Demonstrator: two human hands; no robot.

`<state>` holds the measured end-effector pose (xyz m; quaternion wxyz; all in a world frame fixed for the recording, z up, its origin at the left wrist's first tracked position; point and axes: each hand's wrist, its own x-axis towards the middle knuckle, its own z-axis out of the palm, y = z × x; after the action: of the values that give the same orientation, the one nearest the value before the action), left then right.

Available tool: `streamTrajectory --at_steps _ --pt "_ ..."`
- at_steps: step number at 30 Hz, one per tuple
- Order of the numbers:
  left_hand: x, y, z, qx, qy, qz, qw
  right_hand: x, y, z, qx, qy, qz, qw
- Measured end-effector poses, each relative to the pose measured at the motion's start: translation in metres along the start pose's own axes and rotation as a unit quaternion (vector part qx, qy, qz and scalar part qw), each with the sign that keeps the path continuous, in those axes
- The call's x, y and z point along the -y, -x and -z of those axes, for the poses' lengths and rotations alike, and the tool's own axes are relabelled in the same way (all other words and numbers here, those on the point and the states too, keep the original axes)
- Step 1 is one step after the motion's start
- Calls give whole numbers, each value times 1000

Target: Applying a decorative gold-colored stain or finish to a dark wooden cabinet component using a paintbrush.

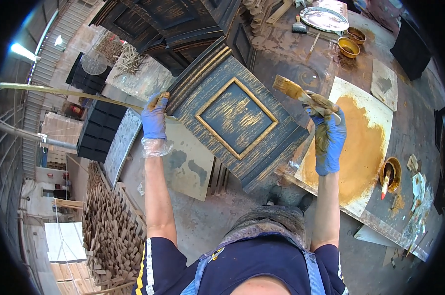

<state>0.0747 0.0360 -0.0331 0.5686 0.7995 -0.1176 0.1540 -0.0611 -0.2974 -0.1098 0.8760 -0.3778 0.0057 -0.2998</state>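
Note:
My left hand [154, 118], in a stained blue glove, grips the left corner of a black wooden box-like piece [237, 117] by its moulded edge. Gold streaks run over the piece's face, and a gold-edged square frame surrounds its recessed middle. The piece is tilted in front of me. In my right hand [329, 140], gloved and smeared with brown-gold, is a wide paintbrush [292, 89]. Its coated bristles point left, above the right side of the piece and apart from it. Beneath my right hand lies a white board [352, 147] covered in brown-gold paint.
Another black streaked cabinet [176, 22] stands at the far side. On the table are two yellow bowls [348, 46] [356, 34], a silver tray [324, 18], a second brush [299, 25] and, nearer right, a bowl [390, 172] holding a brush. Wood blocks [112, 226] are piled at left.

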Motion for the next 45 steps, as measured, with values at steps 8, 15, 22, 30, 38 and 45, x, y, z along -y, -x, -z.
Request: streamTrajectory --at_steps 8,15,22,30,38,45 --pt "-3 8 -9 -25 11 -14 1000 -38 -6 33 23 -69 -81 994" --pt "8 -1 2 -40 -139 -21 989 -36 37 11 -79 -145 -120 979" --pt "16 -6 -11 82 49 46 994 -12 118 1 -192 -177 -108 959" --pt "58 -1 -33 152 152 202 956 12 117 -17 -146 -61 -216 963" --pt "83 3 -31 116 148 165 968 38 11 -127 159 551 -38 819" --pt "87 5 -36 96 82 135 983 -18 -16 -182 321 587 -18 743"
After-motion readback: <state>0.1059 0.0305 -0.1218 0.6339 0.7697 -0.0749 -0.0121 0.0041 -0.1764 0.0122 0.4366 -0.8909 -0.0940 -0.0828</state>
